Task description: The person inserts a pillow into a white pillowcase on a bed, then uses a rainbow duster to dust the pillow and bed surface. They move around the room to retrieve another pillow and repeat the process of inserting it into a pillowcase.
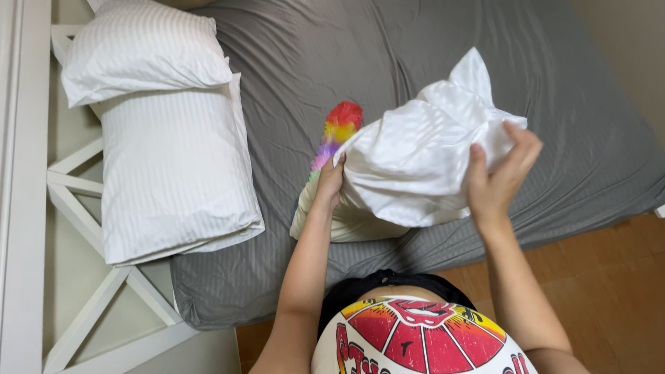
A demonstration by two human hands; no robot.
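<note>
Pillowcase: white pillowcase (415, 166), bunched and lifted above the near edge of the bed, its loose corner standing up at the top; it covers the upper part of a cream pillow, so it sits as a half-drawn sleeve would.
Cream pillow: bare cream pillow (339, 225) shows only below the case, its lower end resting on the grey sheet, which seems to take its weight while the fabric is worked.
Left hand: left hand (330, 181) is closed on the left edge of the case, fingers curled into the cloth where it meets the pillow, apparently steadying that side.
Right hand: right hand (497, 176) pinches a gather of the case on the right, thumb and fingers closed on the fabric and held higher, which keeps the cloth taut between the two grips.
Duster: rainbow-coloured duster (337, 131) lies on the sheet just behind the pillow, partly hidden by it.
Bed: grey fitted sheet (388, 55) covers the mattress, faintly creased.
Made pillows: two white striped pillows (166, 152) are stacked at the left end, well apart from the hands, against a white frame (76, 208).
Floor: wooden floor (609, 277) at the near right.
</note>
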